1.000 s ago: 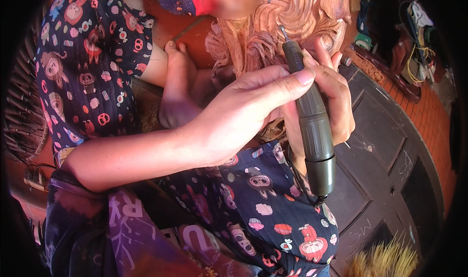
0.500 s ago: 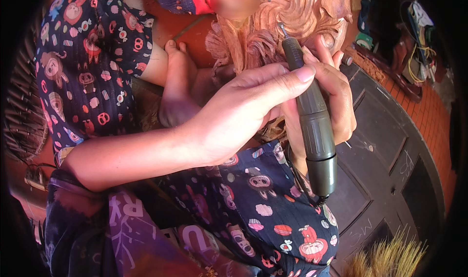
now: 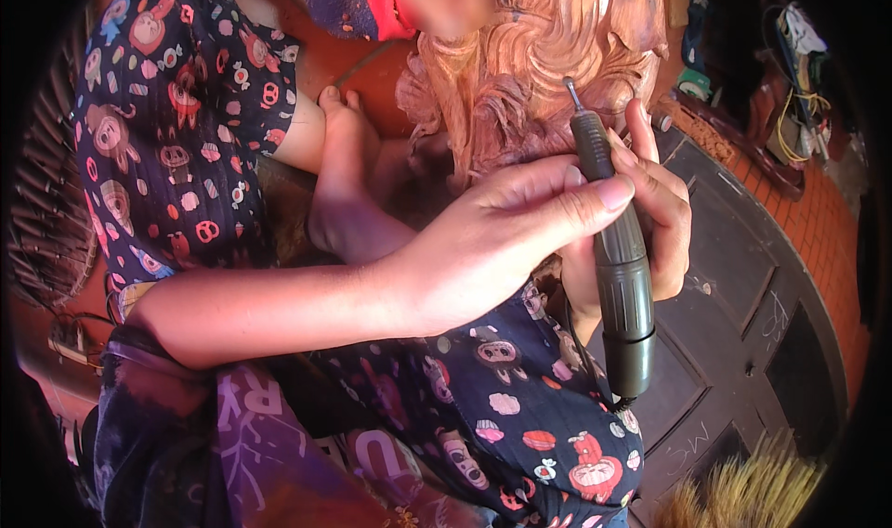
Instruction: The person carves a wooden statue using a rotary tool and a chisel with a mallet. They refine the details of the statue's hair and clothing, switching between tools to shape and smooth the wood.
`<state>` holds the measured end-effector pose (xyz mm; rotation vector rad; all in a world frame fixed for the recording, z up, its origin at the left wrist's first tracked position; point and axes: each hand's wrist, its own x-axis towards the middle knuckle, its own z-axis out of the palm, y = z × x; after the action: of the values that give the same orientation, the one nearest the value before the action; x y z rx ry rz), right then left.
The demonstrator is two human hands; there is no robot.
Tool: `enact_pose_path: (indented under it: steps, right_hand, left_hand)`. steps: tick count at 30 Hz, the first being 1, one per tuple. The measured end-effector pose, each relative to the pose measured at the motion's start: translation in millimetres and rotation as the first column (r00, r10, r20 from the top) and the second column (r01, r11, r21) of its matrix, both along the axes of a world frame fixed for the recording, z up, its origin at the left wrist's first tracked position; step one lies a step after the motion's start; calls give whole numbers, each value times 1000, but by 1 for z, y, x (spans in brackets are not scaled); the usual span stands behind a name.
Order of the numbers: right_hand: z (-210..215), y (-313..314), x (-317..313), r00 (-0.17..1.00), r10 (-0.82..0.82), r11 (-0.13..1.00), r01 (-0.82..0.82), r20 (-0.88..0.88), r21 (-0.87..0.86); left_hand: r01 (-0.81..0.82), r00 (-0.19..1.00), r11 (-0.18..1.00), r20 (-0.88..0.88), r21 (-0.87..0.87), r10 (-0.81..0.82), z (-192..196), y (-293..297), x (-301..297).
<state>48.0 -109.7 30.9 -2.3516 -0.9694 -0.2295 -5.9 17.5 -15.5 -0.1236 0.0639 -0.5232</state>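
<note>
A dark rotary carving handpiece stands slanted between my hands, its small metal bit pointing up and its cord end down. My left hand reaches across from the left, closed on the handpiece near its neck with the thumb over the front. Behind and to the right of the tool, my right hand curls its fingers round it; part of that hand is hidden. Beyond the bit rises a reddish carved wooden piece with swirling relief. Whether the bit touches it I cannot tell.
A dark panelled board lies at the right, with straw-coloured bristles at its lower edge. My patterned clothing covers my legs, and a bare foot rests on the red tiles. Cluttered items stand at the far right.
Both hands and the handpiece have shifted right and down in the picture. The tool is more upright, and its bit is lower against the carving. Both hands keep their hold.
</note>
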Motion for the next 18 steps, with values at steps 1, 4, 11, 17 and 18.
enact_pose_path:
  steps: [1, 4, 11, 17, 18]
  right_hand:
    - [0, 0, -1, 1000, -11, 1000, 11, -15, 11]
    - [3, -1, -1, 999, -13, 1000, 13, -52, -4]
    - [11, 1, 4, 994, 51, 983, -68, -102, -168]
    - [10, 4, 3, 996, 7, 986, -21, -86, -164]
    - [8, 7, 0, 997, -15, 990, 4, -77, -144]
  left_hand:
    - [-7, 1000, 1000, -12, 27, 7, 2, 0, 1]
    - [12, 1000, 996, -25, 91, -10, 7, 3, 3]
    - [73, 996, 989, -68, 129, -65, -2, 9, 0]
    - [33, 992, 998, -122, 55, -26, 1, 5, 1]
    - [29, 991, 999, -132, 34, -24, 1, 5, 0]
